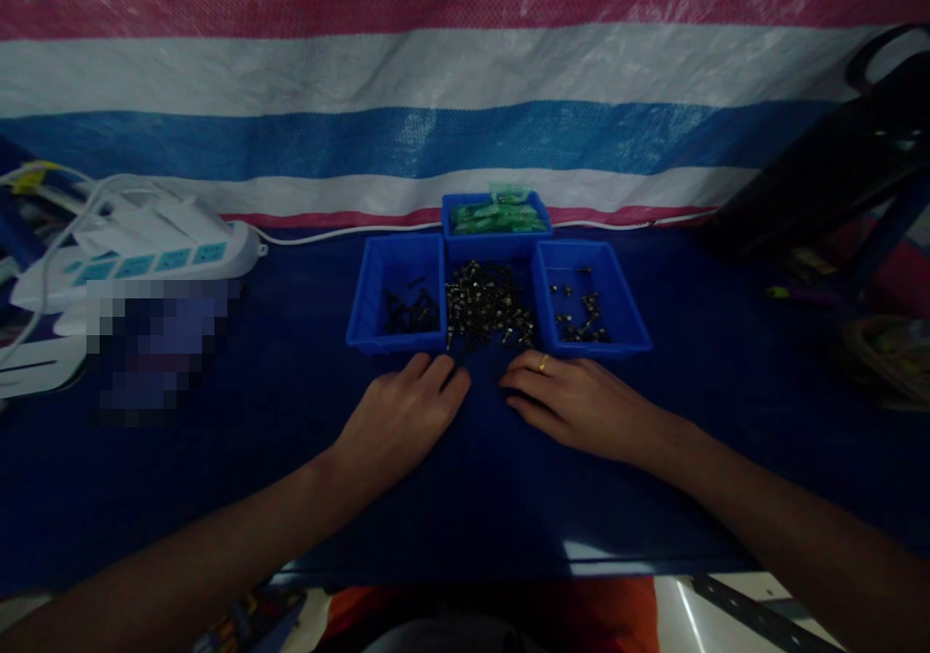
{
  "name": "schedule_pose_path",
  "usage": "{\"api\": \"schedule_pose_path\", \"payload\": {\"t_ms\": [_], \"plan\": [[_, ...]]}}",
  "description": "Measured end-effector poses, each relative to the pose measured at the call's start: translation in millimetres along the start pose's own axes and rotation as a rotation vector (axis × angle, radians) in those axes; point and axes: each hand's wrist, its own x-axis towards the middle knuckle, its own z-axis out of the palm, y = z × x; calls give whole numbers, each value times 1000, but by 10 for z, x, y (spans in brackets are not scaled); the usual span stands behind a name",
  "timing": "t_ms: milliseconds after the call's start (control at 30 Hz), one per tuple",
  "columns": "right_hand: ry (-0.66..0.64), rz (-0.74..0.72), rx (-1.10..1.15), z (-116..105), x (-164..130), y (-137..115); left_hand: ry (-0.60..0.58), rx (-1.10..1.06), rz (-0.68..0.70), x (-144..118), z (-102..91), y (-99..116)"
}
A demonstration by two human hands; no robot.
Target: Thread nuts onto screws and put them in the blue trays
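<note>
Bare forearms reach over a dark blue surface, backed by a striped sheet. Three blue bins stand there: left bin, right bin and back bin. In front, the left hand curls its fingers; the right hand bends its fingers, thumb slightly apart. Whether either pinches anything, I cannot tell. Between the bins lies a pile of metal parts; green packets fill the back bin, loose pieces the side ones. Picking among the parts seems the step in hand; the next move likely calls for a fine fingertip grip. Smallest is a gold ring, worn on the right hand.
</note>
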Motion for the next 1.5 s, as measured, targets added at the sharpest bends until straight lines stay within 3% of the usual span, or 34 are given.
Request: {"api": "schedule_pose_path", "payload": {"t_ms": [267,467,700,967,1167,1500], "plan": [[-20,23,8,8,2,-5,131,-99,143,-10,82,-2],[-6,48,19,28,7,-9,105,-163,240,-20,63,33],[-3,33,-10,30,19,-17,82,-105,94,-18,73,11],[-15,49,-35,43,53,-31,-14,-133,238,-11,59,-14],[-26,54,-40,40,57,-46,92,-112,83,2,84,-35],[-5,38,-14,36,45,-27,-11,-208,87,37,112,-70]]}}
